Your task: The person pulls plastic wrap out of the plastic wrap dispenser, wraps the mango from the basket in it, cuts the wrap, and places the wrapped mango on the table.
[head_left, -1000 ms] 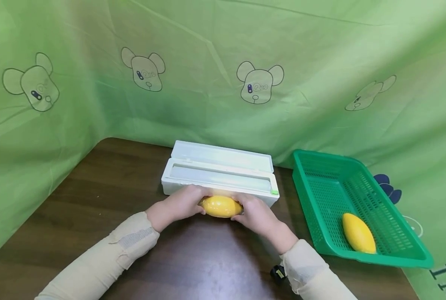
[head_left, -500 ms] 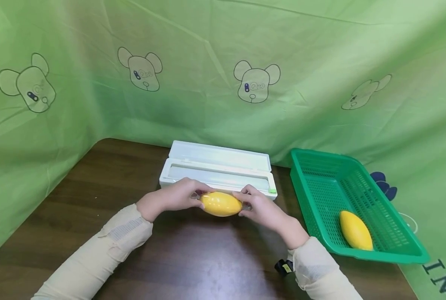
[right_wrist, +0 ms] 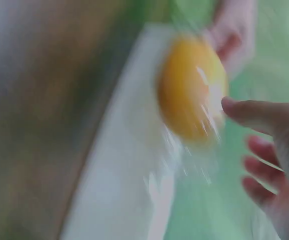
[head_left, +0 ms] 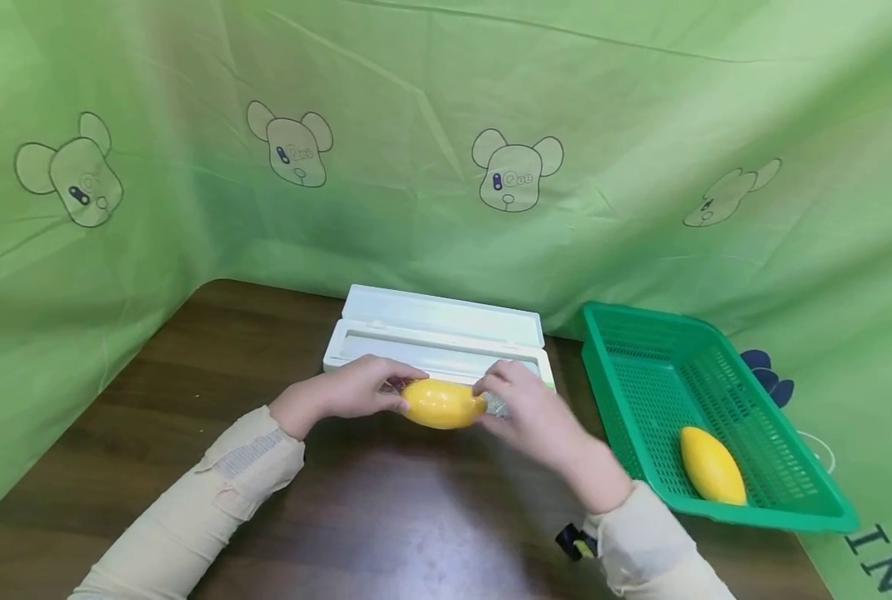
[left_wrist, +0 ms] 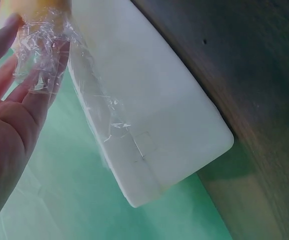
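Observation:
A yellow mango (head_left: 443,404), with clear cling film (left_wrist: 39,55) around it, is held up at the front of a white cling film dispenser (head_left: 438,333). My left hand (head_left: 352,387) grips the mango's left end, where loose film bunches between the fingers in the left wrist view. At the other end, my right hand (head_left: 532,417) has one fingertip at the mango, its other fingers spread apart from it in the blurred right wrist view. Film (head_left: 495,404) shows beside these fingers. The dispenser's lid (head_left: 446,310) stands raised at the back.
To the right, a green plastic basket (head_left: 618,408) holds another yellow mango (head_left: 712,467). A brown wooden table (head_left: 281,500) lies under everything. Green printed cloth (head_left: 401,208) hangs behind and at the sides. Below my right wrist is a small black object (head_left: 572,542).
The mango has risen slightly, away from the dispenser's front. My right hand has shifted right and loosened at its end, while my left hand keeps its grip.

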`<state>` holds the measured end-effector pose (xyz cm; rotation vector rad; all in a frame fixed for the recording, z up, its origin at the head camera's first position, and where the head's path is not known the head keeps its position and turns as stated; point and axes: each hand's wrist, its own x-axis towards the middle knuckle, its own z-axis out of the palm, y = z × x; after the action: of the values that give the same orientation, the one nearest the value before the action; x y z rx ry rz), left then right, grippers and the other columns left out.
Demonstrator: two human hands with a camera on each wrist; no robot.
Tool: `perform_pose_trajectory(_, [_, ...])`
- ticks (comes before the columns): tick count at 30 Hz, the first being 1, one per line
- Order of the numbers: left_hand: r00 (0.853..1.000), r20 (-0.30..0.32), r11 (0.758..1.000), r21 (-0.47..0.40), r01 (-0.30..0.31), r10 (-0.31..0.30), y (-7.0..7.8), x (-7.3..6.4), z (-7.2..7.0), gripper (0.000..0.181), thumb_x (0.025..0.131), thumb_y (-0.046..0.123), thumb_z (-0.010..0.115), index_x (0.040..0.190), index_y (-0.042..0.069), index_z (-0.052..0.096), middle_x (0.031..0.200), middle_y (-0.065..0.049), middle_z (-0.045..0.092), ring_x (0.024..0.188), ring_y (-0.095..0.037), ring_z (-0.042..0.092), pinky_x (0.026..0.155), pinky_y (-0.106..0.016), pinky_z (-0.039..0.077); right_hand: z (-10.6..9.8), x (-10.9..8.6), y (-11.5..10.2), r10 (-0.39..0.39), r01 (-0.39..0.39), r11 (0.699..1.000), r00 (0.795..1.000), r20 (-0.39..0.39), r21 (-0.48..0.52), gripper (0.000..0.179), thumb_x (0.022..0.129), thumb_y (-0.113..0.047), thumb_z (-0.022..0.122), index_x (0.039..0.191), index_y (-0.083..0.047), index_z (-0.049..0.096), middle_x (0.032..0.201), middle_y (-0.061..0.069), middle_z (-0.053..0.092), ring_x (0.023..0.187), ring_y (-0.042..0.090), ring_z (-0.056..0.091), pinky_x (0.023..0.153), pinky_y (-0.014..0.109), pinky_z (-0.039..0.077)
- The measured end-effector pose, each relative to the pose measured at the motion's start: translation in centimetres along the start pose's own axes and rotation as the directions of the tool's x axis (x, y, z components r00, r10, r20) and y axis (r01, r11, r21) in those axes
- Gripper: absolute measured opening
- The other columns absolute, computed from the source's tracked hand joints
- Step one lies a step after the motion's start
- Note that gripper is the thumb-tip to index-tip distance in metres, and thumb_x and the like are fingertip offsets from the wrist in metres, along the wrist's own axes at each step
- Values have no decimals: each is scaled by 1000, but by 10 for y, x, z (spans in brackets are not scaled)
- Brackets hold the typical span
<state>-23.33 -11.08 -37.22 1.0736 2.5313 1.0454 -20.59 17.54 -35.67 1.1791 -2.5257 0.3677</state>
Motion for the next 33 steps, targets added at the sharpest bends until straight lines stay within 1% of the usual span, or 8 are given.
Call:
perform_pose_trajectory(3, [1000, 3, 1000, -18, 13, -13, -1, -1, -3, 44, 96, 6, 71, 138, -3, 60, 121, -9, 70, 108, -20, 65, 98, -37, 52, 26, 1, -12, -98, 86, 984, 993, -71, -156, 65, 60, -22, 101, 107, -6, 57, 108, 11, 56, 97, 30, 56, 78, 40, 49])
perform_pose_trajectory(6, [1000, 5, 1000, -14, 26, -26, -1, -1, -5, 43, 97, 5, 69, 139, -3, 60, 120, -10, 70, 108, -20, 65, 98, -38, 52, 49, 2, -15, -117, 76, 951, 986, -122, -300, 72, 60, -18, 99, 111, -6, 50, 109, 13, 52, 95, 31, 54, 72, 39, 45])
perform_pose_trajectory(8, [1000, 3, 1000, 1, 30, -30, -2, 0, -4, 43, 97, 5, 69, 138, -4, 60, 118, -10, 70, 106, -20, 66, 97, -37, 53, 59, 4, -13, -109, 52, 946, 980, -164, -319, 68, 62, -9, 96, 112, -5, 50, 107, 14, 52, 93, 32, 54, 70, 39, 45])
perform_pose_trajectory(10, [999, -22, 998, 46, 40, -39, 0, 1, -2, 44, 97, 7, 70, 138, -4, 59, 118, -11, 71, 106, -21, 66, 97, -38, 52, 64, 7, -10, -103, 40, 954, 974, -200, -296, 63, 62, 1, 91, 111, -3, 51, 105, 14, 52, 91, 32, 55, 70, 40, 47])
perform_pose_trajectory(13, [989, -147, 983, 185, 21, 7, 8, 0, 3, 42, 92, 8, 76, 132, 0, 65, 123, -11, 68, 113, -28, 63, 99, -44, 51, 64, 8, -6, -99, 48, 969, 973, -207, -241, 65, 60, 4, 90, 112, 0, 52, 107, 15, 54, 92, 34, 56, 75, 43, 51])
perform_pose_trajectory(18, [928, -333, 915, 403, -21, 168, 27, -2, 20, 36, 78, 9, 89, 107, 7, 69, 113, -7, 60, 109, -30, 57, 87, -44, 53, 58, 6, -3, -67, 32, 981, 981, -183, -190, 68, 61, 1, 94, 115, 2, 52, 113, 18, 57, 98, 36, 57, 84, 45, 53])
perform_pose_trajectory(24, [917, -379, 934, 358, 19, 127, 18, 4, 39, 58, 69, 5, 95, 114, 4, 57, 113, -10, 55, 105, -29, 56, 89, -42, 54, 55, 3, -1, -43, 19, 992, 979, -197, -124, 67, 66, 0, 94, 118, 3, 52, 114, 19, 59, 100, 37, 58, 87, 44, 55])
perform_pose_trajectory(33, [885, -437, 953, 303, -23, 160, 10, 9, 42, 62, 67, -5, 94, 117, -1, 58, 116, -14, 60, 107, -30, 62, 96, -43, 52, 54, -3, 8, 1, -1, 1000, 964, -264, 0, 67, 63, -3, 98, 117, 3, 59, 108, 14, 66, 98, 32, 62, 89, 42, 54])
